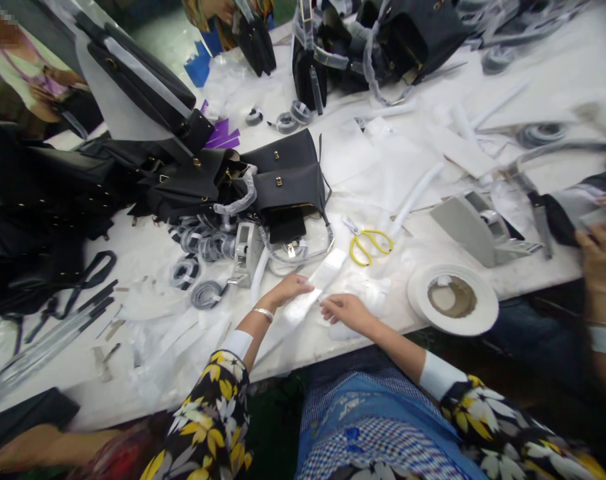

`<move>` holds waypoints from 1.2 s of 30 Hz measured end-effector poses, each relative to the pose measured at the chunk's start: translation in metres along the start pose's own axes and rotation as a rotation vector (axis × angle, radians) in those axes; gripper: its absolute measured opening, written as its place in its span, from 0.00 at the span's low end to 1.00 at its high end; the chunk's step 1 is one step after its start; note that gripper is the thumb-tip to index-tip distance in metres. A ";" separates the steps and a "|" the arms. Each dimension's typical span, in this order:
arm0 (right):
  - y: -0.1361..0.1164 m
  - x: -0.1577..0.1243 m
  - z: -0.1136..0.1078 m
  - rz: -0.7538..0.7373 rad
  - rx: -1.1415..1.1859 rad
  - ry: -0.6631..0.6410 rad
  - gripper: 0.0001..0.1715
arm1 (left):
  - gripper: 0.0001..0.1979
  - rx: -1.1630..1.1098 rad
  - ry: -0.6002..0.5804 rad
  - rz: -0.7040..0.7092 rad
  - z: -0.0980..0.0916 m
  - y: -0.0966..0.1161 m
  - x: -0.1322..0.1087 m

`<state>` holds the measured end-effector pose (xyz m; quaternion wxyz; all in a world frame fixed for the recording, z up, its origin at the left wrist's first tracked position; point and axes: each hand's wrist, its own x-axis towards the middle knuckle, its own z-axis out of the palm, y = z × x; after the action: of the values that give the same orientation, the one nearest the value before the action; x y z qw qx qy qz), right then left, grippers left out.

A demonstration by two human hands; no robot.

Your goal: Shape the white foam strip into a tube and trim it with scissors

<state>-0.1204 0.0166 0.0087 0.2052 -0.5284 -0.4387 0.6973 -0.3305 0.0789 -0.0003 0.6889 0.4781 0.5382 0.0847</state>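
My left hand [293,288] pinches the edge of a folded white strip of thin wrapping material [327,270], which lies slantwise in front of me. At the strip's lower right side is my right hand [347,311], its thumb and fingertips brought together. Whatever is between those fingertips is too small to make out. Just beyond the strip rests a pair of scissors with yellow handles [370,245]. A black handbag [290,177] with gold fittings stands behind, its handle [313,257] wrapped in clear film.
A big roll of white tape [453,300] sits at the table's front edge, with a grey tape dispenser [483,227] behind it. Another dispenser [247,253] and coiled straps [207,293] are left. Black bags [33,200] pile up further left. Co-workers' hands [603,253] show at right.
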 end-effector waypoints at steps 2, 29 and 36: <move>-0.012 0.007 -0.045 -0.130 -0.139 0.238 0.15 | 0.19 -0.063 0.007 -0.008 0.002 -0.006 -0.002; -0.079 0.005 -0.141 -0.291 -0.977 0.461 0.35 | 0.18 -0.190 0.108 -0.054 0.012 -0.013 -0.041; -0.024 -0.083 -0.075 -0.127 -0.479 -0.124 0.37 | 0.16 -0.239 0.086 0.017 0.014 -0.024 -0.040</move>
<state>-0.0259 -0.0035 0.0709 0.0903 -0.4895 -0.6355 0.5902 -0.3449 0.0330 0.0072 0.7166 0.3927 0.5493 0.1745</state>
